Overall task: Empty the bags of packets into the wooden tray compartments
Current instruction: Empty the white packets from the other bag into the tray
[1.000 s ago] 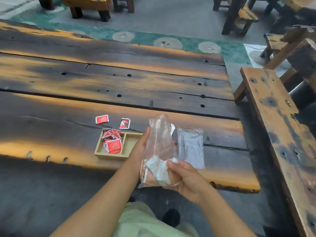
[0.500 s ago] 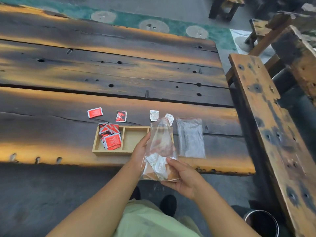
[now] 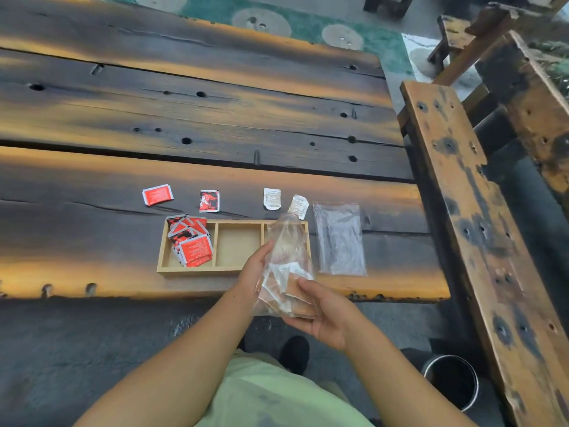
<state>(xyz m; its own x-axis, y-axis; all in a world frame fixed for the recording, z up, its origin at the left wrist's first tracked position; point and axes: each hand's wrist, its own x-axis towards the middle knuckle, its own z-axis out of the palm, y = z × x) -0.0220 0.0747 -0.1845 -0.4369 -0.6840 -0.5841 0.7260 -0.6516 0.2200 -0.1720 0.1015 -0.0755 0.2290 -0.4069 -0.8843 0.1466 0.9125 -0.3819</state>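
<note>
— Since the view dipped a moment ago, has anything actually changed?

— Little. The clear bag [image 3: 286,251] was upright at the near edge of the surface [image 3: 92,241], and it is so now, mouth up, its top in front of the right end of the wooden tray [image 3: 191,269]. Nothing has left it.

— So the pour has not started?

— I judge not. The white packets [image 3: 281,272] sit bunched at its bottom, so it must be tipped over before anything drops.

— And the hands?

— The left grip [image 3: 257,266] holds the bag's side, fingers behind the plastic. The right grip [image 3: 323,312] cups the bottom, thumb pressed on top. Both are closed on it.

— How does the bag look?

— Thin, crinkled, see-through, slack above the packets.

— The tray?

— Red packets [image 3: 192,241] are heaped in the left compartment and the middle compartment [image 3: 238,243] is bare. I cannot tell what the right one holds. An empty bag [image 3: 340,238] lies flat just beside the tray. Loose red packets [image 3: 157,194] and loose white packets [image 3: 272,198] lie beyond it.
</note>
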